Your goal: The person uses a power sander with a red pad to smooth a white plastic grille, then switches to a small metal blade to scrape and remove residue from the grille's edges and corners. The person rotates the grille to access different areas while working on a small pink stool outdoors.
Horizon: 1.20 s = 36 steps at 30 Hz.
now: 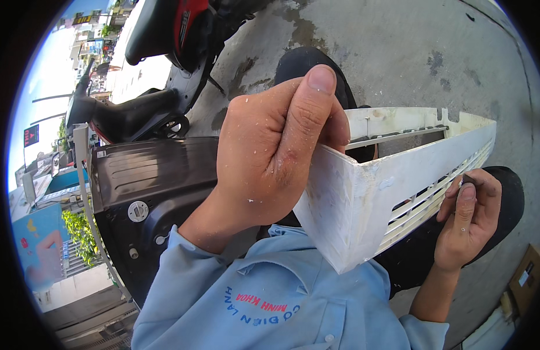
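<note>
A white plastic louvred cover [372, 175], open on top like a shallow frame, stands tilted over my lap. Yellowish stains and scuffs mark its near corner, and slats run along its right side. My left hand [275, 146] is closed on the cover's upper left edge, thumb raised and fingers curled behind it. White flecks dot its skin. Beside the slatted side, my right hand [469, 219] pinches a small dark flat piece [469, 179] between thumb and fingers. What this piece is I cannot make out.
A dark brown metal-like housing [159, 175] with a round dial stands on the left. Behind it is a parked motorbike [165, 76]. Stained concrete [398, 52] stretches ahead. A cardboard box [527, 280] lies at the lower right.
</note>
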Available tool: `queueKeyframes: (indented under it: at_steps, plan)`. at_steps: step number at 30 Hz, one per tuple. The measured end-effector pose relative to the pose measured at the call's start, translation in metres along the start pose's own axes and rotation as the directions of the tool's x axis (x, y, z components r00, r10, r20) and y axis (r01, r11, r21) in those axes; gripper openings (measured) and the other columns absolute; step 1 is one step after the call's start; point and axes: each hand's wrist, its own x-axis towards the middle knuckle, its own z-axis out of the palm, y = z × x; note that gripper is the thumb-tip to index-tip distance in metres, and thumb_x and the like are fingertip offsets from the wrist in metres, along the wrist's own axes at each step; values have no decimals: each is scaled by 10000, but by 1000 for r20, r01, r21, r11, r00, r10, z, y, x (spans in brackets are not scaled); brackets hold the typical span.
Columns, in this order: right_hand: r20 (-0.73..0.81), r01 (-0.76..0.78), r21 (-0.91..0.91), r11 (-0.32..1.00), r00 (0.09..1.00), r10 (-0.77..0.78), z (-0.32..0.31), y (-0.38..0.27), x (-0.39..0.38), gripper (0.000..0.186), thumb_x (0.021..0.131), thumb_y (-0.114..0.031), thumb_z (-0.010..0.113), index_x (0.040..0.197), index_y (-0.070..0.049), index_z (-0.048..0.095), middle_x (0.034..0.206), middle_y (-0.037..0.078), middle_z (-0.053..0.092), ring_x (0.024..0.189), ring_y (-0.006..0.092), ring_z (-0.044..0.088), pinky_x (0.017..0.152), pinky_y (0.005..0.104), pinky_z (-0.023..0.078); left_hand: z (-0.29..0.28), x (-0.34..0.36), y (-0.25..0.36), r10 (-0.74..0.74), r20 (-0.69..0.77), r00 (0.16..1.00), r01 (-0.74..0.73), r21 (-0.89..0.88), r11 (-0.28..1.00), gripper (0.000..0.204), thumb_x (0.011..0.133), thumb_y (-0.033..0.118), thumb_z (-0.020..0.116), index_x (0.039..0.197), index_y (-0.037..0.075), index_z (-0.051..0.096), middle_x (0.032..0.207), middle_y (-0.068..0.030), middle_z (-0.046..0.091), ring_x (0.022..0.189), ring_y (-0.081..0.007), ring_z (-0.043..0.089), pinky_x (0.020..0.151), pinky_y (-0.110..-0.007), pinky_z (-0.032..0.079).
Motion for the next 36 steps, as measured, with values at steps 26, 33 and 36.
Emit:
queueKeyframes:
  at_steps: [26,33,36]
  plan:
    - [81,-17,-561,828,994,75,34,-114,-61,374,1016,-265,533,728,-25,515,602,50,472,493,154,449,477,308,338,32,-42,-13,549,377,746,-468,-290,835,440,745,423,860,756,59,613,635,-21,576,504,-161,572,431,-288,400]
    - [-338,-241,-373,896,935,111,13,-67,-76,424,1051,-348,523,910,38,630,720,82,554,587,177,484,524,334,401,6,-10,-7,752,143,643,-720,-220,658,272,934,271,701,982,18,616,859,-88,573,886,-284,612,744,-412,501]
    - [-373,-226,-466,855,927,41,4,-72,-52,322,1026,-257,575,908,39,623,701,81,538,577,171,465,512,324,390,-19,7,-28,748,28,663,-718,-258,647,362,920,208,720,1208,38,584,1250,-145,532,1190,-298,539,931,-430,485]
